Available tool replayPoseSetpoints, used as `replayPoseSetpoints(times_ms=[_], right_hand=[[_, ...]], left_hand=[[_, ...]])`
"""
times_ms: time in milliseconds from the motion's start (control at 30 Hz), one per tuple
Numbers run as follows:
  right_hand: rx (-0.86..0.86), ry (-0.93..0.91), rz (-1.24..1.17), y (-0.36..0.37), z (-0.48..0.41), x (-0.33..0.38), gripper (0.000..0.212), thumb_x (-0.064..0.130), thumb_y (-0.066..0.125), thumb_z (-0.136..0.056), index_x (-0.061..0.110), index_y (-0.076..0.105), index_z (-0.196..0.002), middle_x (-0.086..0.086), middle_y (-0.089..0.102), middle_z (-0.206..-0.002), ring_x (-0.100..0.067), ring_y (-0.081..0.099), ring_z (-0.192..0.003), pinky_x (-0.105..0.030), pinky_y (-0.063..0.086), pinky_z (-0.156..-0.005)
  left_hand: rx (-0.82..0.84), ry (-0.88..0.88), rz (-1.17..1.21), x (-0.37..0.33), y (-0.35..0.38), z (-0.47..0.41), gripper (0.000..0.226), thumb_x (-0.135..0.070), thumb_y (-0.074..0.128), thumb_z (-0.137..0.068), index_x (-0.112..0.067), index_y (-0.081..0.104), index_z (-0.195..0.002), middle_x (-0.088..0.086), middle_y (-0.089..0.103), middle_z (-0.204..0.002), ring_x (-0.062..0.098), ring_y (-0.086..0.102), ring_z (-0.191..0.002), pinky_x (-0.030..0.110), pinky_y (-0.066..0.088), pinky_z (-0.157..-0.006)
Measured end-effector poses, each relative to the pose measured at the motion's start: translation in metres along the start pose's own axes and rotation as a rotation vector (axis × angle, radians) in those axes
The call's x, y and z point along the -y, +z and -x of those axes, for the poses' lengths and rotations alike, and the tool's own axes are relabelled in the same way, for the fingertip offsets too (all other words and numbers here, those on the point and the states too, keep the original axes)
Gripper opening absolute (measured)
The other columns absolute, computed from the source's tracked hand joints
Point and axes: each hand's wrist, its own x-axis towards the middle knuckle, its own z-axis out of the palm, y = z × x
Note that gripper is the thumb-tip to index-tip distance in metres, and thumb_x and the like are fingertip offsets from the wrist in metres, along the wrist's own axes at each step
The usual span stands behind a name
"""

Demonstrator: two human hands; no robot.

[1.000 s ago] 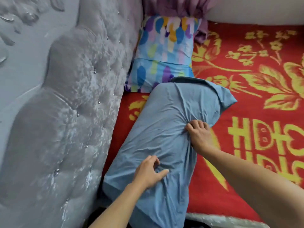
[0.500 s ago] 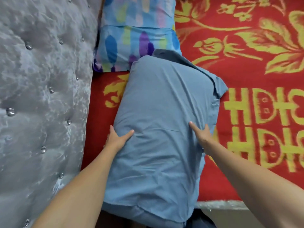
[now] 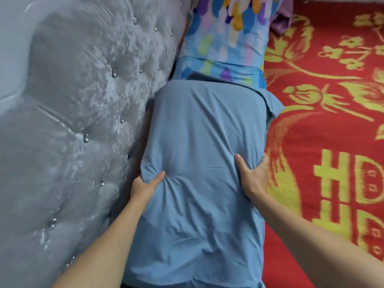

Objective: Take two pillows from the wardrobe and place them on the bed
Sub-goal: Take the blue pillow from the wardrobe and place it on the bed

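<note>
A plain blue pillow (image 3: 203,142) lies lengthwise on the bed, its left side against the headboard. My left hand (image 3: 145,187) grips its left edge, thumb pressed into the fabric. My right hand (image 3: 254,176) clasps its right edge, fingers wrapped around the side. Beyond it, a multicoloured patterned pillow (image 3: 226,36) leans at the headboard, and the blue pillow's far end overlaps its lower edge.
A grey tufted headboard (image 3: 72,121) with crystal buttons fills the left side. A red bedspread (image 3: 332,121) with yellow flowers and characters covers the bed to the right. A bit of purple fabric (image 3: 280,21) shows past the patterned pillow.
The blue pillow has shifted left, up against the headboard. Both hands went from pressing on its top to gripping its two side edges.
</note>
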Motion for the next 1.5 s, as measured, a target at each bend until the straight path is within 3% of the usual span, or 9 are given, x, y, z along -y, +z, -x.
replayPoseSetpoints(times_ms=[133, 267, 433, 567, 700, 900, 1200, 1400, 1500], right_hand=[[0.180, 0.089, 0.274, 0.026, -0.031, 0.004, 0.090, 0.066, 0.061, -0.076, 0.016, 0.026, -0.142, -0.023, 0.050, -0.134, -0.042, 0.049, -0.121, -0.046, 0.040, -0.103], [0.399, 0.137, 0.517, 0.036, -0.039, -0.021, 0.092, 0.058, 0.060, -0.082, 0.015, 0.015, -0.149, -0.024, 0.042, -0.142, -0.041, 0.042, -0.128, -0.048, 0.037, -0.106], [0.149, -0.464, 0.717, 0.061, -0.053, 0.006, 0.082, 0.054, 0.058, -0.082, 0.026, 0.020, -0.148, -0.016, 0.024, -0.155, -0.035, 0.027, -0.140, -0.052, 0.029, -0.107], [0.230, -0.759, 0.775, 0.124, -0.106, 0.074, 0.077, 0.056, 0.052, -0.085, 0.032, 0.016, -0.149, -0.011, 0.009, -0.161, -0.032, 0.009, -0.147, -0.058, 0.018, -0.112], [0.263, -0.766, 0.917, 0.176, -0.166, 0.105, 0.080, 0.073, 0.036, -0.082, 0.036, 0.011, -0.149, -0.008, 0.000, -0.162, -0.030, -0.003, -0.148, -0.066, 0.007, -0.112], [0.242, -0.735, 0.883, 0.178, -0.219, 0.054, 0.090, 0.087, 0.018, -0.074, 0.038, 0.004, -0.149, -0.001, 0.001, -0.162, -0.020, -0.002, -0.148, -0.058, 0.004, -0.116], [0.268, -0.735, 0.863, 0.137, -0.118, -0.007, 0.082, 0.075, 0.020, -0.085, 0.027, 0.008, -0.151, -0.009, 0.004, -0.162, -0.023, -0.002, -0.148, -0.054, 0.006, -0.119], [0.371, -0.784, 0.871, 0.092, 0.003, -0.084, 0.081, 0.073, 0.027, -0.085, 0.028, 0.011, -0.151, -0.010, 0.005, -0.161, -0.027, -0.002, -0.148, -0.057, 0.005, -0.117], [0.470, -0.845, 0.908, 0.072, 0.053, -0.115, 0.082, 0.073, 0.032, -0.084, 0.028, 0.015, -0.151, -0.013, 0.008, -0.160, -0.031, 0.000, -0.148, -0.059, 0.004, -0.116]], left_hand=[[-0.110, 0.059, -0.236, -0.011, -0.002, -0.040, 0.064, -0.050, 0.076, -0.070, -0.007, 0.061, -0.115, 0.014, 0.066, -0.119, 0.032, 0.063, -0.108, 0.041, 0.050, -0.095], [-0.025, 0.023, -0.579, -0.002, 0.018, -0.046, 0.082, -0.048, 0.065, -0.081, -0.022, 0.025, -0.147, 0.018, 0.039, -0.147, 0.037, 0.041, -0.132, 0.047, 0.035, -0.109], [-0.129, 0.312, -0.796, -0.008, 0.054, -0.045, 0.073, -0.055, 0.051, -0.087, -0.035, 0.016, -0.148, 0.015, 0.012, -0.159, 0.037, 0.021, -0.142, 0.057, 0.025, -0.111], [-0.152, 0.471, -0.841, -0.022, 0.078, -0.089, 0.068, -0.060, 0.043, -0.088, -0.039, 0.017, -0.147, 0.012, 0.008, -0.160, 0.034, 0.010, -0.146, 0.064, 0.016, -0.111], [-0.160, 0.465, -0.919, 0.003, 0.102, -0.119, 0.072, -0.068, 0.024, -0.086, -0.038, 0.006, -0.148, 0.012, 0.005, -0.161, 0.034, 0.004, -0.147, 0.068, 0.013, -0.111], [-0.221, 0.537, -0.990, 0.031, 0.123, -0.152, 0.072, -0.066, 0.010, -0.085, -0.033, 0.007, -0.149, 0.016, 0.008, -0.160, 0.037, 0.011, -0.146, 0.070, 0.017, -0.108], [-0.044, 0.452, -1.001, 0.015, 0.097, -0.131, 0.072, -0.071, 0.006, -0.083, -0.039, -0.011, -0.146, 0.007, -0.003, -0.161, 0.029, -0.003, -0.148, 0.064, 0.004, -0.114], [-0.105, 0.453, -1.077, 0.094, 0.054, -0.023, 0.065, -0.060, 0.015, -0.090, -0.031, 0.017, -0.148, 0.010, 0.016, -0.160, 0.028, 0.015, -0.147, 0.065, 0.015, -0.112], [-0.075, 0.359, -1.130, 0.137, 0.037, 0.029, 0.067, -0.062, 0.001, -0.090, -0.030, 0.015, -0.148, 0.012, 0.019, -0.159, 0.029, 0.017, -0.146, 0.064, 0.017, -0.111]])
